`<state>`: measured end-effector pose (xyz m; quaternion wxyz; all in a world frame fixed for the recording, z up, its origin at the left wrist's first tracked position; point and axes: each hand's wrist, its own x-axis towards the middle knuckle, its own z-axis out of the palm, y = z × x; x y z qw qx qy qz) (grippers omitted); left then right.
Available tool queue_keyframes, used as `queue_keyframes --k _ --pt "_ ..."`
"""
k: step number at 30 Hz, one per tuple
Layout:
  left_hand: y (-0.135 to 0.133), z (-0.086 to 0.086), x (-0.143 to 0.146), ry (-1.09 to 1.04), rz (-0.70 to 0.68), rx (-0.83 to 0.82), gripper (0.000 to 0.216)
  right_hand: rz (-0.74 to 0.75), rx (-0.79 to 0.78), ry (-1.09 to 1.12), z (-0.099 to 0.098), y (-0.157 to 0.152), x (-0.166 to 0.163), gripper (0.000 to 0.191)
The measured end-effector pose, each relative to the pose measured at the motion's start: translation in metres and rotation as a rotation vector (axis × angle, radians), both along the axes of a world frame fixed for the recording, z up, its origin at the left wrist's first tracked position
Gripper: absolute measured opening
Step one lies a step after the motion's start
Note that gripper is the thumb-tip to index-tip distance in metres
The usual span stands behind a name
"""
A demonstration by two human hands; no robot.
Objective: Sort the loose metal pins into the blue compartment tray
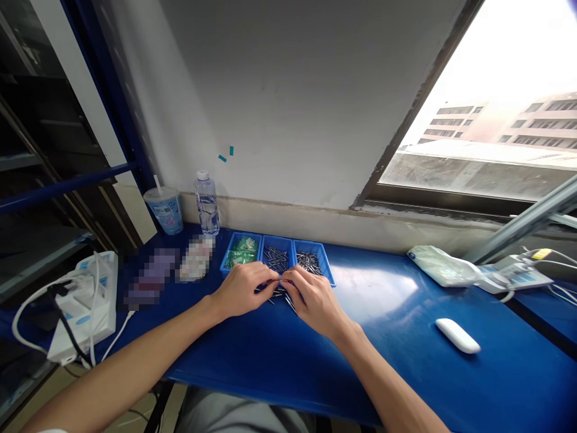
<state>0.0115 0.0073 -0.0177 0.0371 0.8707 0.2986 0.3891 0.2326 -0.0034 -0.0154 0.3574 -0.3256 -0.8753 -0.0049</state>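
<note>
My left hand (247, 288) and my right hand (314, 298) meet fingertip to fingertip just in front of three small blue bins. Both are pinched closed; whatever sits between the fingertips is too small and covered to name. Beneath the fingers, several thin dark metal pins (290, 302) lie on the blue tabletop. Green and clear small pieces (243, 251) fill the left bin (222, 265). Dark slim metal pins (275, 258) lie in the middle bin (277, 240), and shinier metal pins (309, 262) in the right bin (328, 267). My hands hide the bins' front edges.
A water bottle (207, 204) and a lidded cup (164, 209) stand at the back left. Power strips lie at left (85, 313) and right (518, 272), with cables. A white rounded case (457, 335) and a clear bag (439, 266) are on the right of the blue table (279, 361).
</note>
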Motion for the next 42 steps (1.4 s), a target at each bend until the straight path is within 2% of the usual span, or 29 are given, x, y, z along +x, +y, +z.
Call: queue_keyframes --k 20,42 --pt "0.000 0.002 0.000 -0.001 0.000 -0.004 0.015 -0.004 0.001 0.006 0.001 0.005 0.004 0.027" --pt "0.001 0.004 -0.003 -0.002 0.019 -0.042 0.016 -0.028 0.037 0.071 0.001 0.010 0.010 0.024"
